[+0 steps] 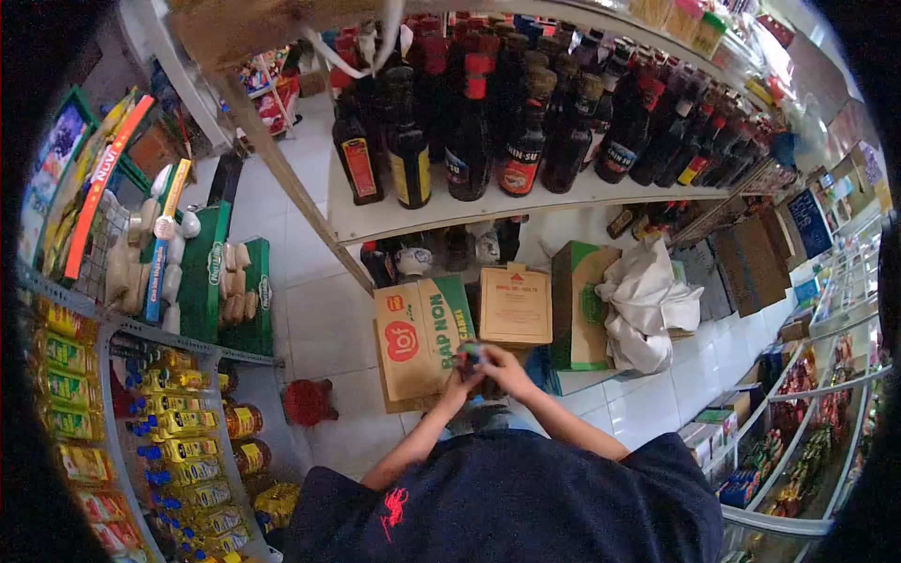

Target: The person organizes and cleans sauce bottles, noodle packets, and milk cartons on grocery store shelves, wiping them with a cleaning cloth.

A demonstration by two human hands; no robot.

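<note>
In front of my chest, my left hand (454, 387) is closed around a small dark object (470, 356) whose kind I cannot make out. My right hand (508, 372) meets it from the other side, its fingers closed at the object's top. Just beyond both hands stands a cardboard carton marked "BAP NON" (424, 336), with a smaller tan box (515, 306) beside it. The fingers cover most of the held object.
Dark sauce bottles (522, 141) crowd the white shelf (563, 199) ahead. Below it are a green-and-brown carton (584, 305) and a crumpled white bag (648, 300). Oil bottles (192, 446) line racks on the left. A red stool (311, 402) stands on the tiled floor (319, 319).
</note>
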